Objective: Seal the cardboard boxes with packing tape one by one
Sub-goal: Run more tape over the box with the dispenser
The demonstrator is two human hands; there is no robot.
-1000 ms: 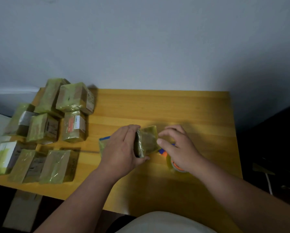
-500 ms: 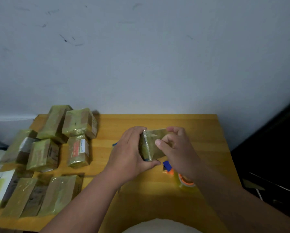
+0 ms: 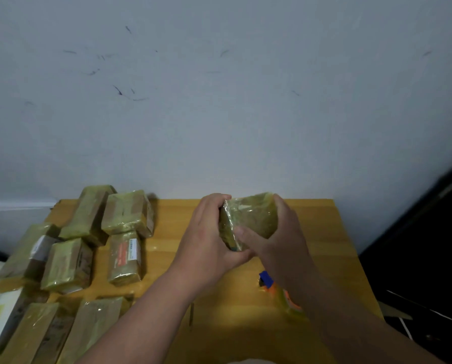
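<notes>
A small cardboard box (image 3: 251, 219), wrapped in glossy yellowish tape, is held up above the far middle of the wooden table (image 3: 246, 324), tilted so that one broad face looks toward the camera. The left hand (image 3: 206, 240) clamps its left side, fingers curled over the top edge and the thumb tucked under the near lower corner. The right hand (image 3: 280, 240) closes on its right side, fingers wrapped behind the far edge and the thumb pressed flat across the lower front face; the two thumbs nearly meet. Below the right forearm, near the table's right edge, a tape dispenser (image 3: 277, 290) with a blue tip and orange body lies on the wood, partly hidden by the arm. Well apart, along the table's left side, a group of taped boxes (image 3: 96, 248) is packed together: two lie at the far left corner, one of them (image 3: 126, 212) resting partly on a neighbour, one with an orange-and-white label (image 3: 125, 258) sits just in front of them, and flatter ones lie along the near left edge. A pale grey wall (image 3: 246, 101) with a few dark scuff marks rises behind the table's far edge.
</notes>
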